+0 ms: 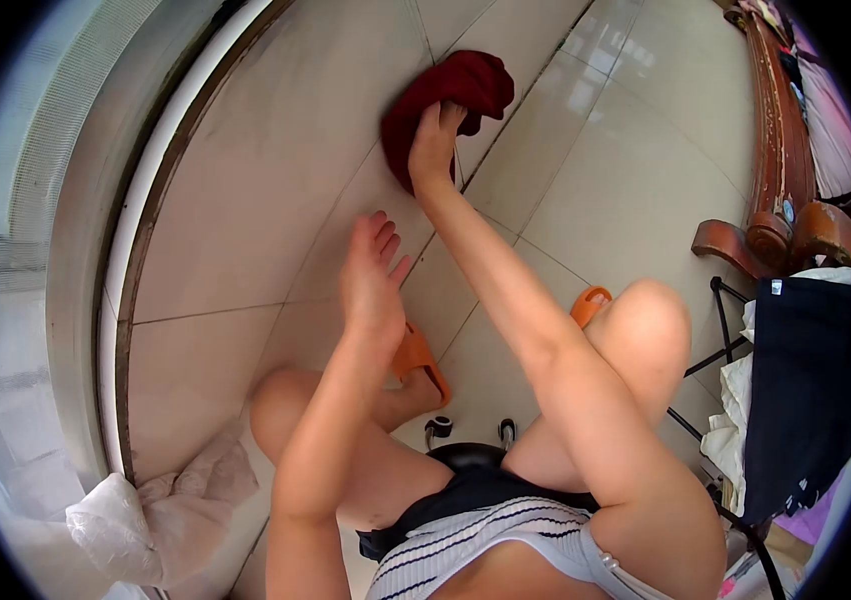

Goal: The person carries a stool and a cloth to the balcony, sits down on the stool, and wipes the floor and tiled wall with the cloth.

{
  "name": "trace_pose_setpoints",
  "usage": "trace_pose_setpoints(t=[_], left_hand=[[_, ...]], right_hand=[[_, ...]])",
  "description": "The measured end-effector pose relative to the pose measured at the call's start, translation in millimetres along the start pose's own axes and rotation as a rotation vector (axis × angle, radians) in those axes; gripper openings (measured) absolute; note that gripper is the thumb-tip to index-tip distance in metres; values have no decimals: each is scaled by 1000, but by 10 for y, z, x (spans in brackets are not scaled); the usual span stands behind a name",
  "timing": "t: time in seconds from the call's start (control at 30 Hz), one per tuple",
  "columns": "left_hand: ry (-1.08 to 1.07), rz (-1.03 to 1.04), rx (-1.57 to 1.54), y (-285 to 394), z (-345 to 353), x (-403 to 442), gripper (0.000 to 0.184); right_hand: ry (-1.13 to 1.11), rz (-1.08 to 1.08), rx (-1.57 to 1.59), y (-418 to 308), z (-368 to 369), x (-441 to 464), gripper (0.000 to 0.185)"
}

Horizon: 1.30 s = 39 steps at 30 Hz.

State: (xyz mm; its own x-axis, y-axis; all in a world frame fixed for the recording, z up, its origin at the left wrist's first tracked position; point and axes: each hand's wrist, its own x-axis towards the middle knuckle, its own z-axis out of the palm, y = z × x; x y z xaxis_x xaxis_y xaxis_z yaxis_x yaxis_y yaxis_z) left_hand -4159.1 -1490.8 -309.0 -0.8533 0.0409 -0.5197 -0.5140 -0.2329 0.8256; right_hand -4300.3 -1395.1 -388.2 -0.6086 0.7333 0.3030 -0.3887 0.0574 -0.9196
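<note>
A dark red cloth (pixel 485 82), bunched up, is held out over the tiled floor at the upper middle. My right hand (pixel 435 145) grips its near side, with the fingers partly hidden by the folds. Nearer to me and to the left, my left hand (pixel 373 280) is raised with the palm turned to the right. Its fingers are apart and slightly bent, and nothing is in it. A gap separates this hand from the cloth.
Orange slippers (pixel 419 362) are on my feet. A sliding-door track (pixel 135 240) curves along the left, with a whitish plastic bag (pixel 180 510) below. Carved wooden furniture (pixel 780 130) and a rack with dark cloth (pixel 805 380) stand at the right.
</note>
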Motion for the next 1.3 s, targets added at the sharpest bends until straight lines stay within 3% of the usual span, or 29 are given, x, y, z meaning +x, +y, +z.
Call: trace_pose_setpoints(t=[0.1, 0.17, 0.37, 0.5, 0.67, 0.77, 0.9, 0.93, 1.03, 1.07, 1.17, 1.3], left_hand=[[5, 6, 10, 9, -13, 27, 60], [16, 3, 7, 15, -35, 56, 60], [80, 5, -9, 17, -26, 181, 60], [91, -39, -9, -38, -27, 245, 60], [186, -87, 29, 3, -32, 173, 61], [284, -142, 14, 83, -60, 53, 62], [148, -120, -92, 119, -206, -141, 53], [200, -91, -116, 85, -224, -201, 47], [248, -7, -163, 20, -367, -438, 38], [225, 26, -196, 21, -464, -529, 44], [229, 64, -248, -109, -820, -606, 51], [209, -47, -223, -233, -1141, -612, 66]], right_hand=[[9, -1, 111, 37, -43, 470, 34], [94, 56, 140, 478, -84, 690, 39], [236, 767, 463, 1773, -437, 398, 59], [431, 1235, 367, 1553, -401, -397, 62], [472, 1377, 409, 930, -195, -786, 63], [357, 1266, 346, 476, -34, -763, 63], [168, 871, 158, -269, 233, -610, 58], [83, 763, 199, -833, 201, -627, 52], [-62, -85, 42, -1208, 340, -923, 53], [-84, -219, 4, -1270, 372, -1029, 55], [-80, -395, -78, -1118, 316, -1364, 58], [-118, -350, -74, -616, 240, -1639, 52]])
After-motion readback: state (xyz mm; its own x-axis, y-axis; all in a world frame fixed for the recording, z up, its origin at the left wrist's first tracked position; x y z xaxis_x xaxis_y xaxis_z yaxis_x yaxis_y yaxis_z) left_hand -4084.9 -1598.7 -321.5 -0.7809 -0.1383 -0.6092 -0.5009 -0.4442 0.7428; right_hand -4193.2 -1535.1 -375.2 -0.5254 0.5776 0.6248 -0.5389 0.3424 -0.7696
